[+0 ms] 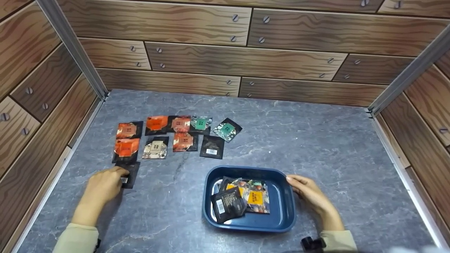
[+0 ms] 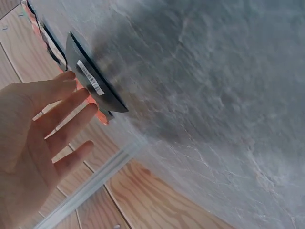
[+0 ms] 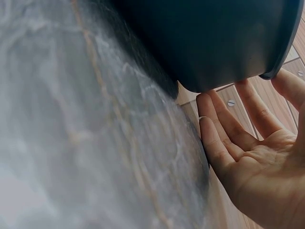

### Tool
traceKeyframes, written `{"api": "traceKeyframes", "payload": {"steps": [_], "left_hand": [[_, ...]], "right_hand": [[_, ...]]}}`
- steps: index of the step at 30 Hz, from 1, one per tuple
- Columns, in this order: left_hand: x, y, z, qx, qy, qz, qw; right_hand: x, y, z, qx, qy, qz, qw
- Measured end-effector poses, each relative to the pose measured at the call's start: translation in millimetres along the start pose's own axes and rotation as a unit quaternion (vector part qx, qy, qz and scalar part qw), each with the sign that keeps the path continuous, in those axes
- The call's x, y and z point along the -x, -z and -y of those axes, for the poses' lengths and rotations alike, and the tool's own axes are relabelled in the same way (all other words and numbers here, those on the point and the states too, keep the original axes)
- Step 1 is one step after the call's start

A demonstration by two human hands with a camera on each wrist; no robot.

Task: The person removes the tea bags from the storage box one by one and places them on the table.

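My left hand (image 1: pixel 105 184) is at the left of the table, pinching the edge of a black sachet (image 1: pixel 132 175) with its barcode side up. In the left wrist view this sachet (image 2: pixel 93 78) stands slightly bowed by the thumb and fingertips. On the right, my right hand (image 1: pixel 311 195) grips the end of a blue plastic tray (image 1: pixel 249 226), thumb at the rim and fingertips against the outer wall (image 3: pixel 224 52). Inside the tray lie several overlapping sachets, among them a yellow-labelled one (image 1: pixel 256 198) and a black one turned back up (image 1: pixel 228 203).
Several sachets lie in rough rows behind: orange-labelled ones (image 1: pixel 126 148), a beige-labelled one (image 1: pixel 155 147), green-labelled ones (image 1: pixel 227 129) and one barcode side up (image 1: pixel 212 147). Wood-patterned panels (image 1: pixel 197 59) wall in the grey marbled table (image 1: pixel 316 140) at the back and sides.
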State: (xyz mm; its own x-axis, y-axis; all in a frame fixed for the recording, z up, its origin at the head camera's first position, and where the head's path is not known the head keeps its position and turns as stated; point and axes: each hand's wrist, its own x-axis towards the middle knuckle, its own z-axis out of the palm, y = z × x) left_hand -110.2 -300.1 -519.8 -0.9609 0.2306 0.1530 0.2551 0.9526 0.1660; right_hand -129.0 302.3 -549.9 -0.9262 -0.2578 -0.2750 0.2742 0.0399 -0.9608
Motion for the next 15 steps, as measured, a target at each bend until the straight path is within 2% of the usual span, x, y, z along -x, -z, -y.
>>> {"api": "traceKeyframes", "payload": {"steps": [7,15], "left_hand": [[-10.0,5.4,-17.2,-0.003,-0.044,-0.046,0.9980],[-24.4,11.1,-48.0,-0.003,-0.108,-0.073,0.9914]], "right_hand": [[0.2,-2,1,-0.005,-0.001,0.000,1.0000],[-0.5,0,-1,0.006,-0.001,0.000,1.0000]]}}
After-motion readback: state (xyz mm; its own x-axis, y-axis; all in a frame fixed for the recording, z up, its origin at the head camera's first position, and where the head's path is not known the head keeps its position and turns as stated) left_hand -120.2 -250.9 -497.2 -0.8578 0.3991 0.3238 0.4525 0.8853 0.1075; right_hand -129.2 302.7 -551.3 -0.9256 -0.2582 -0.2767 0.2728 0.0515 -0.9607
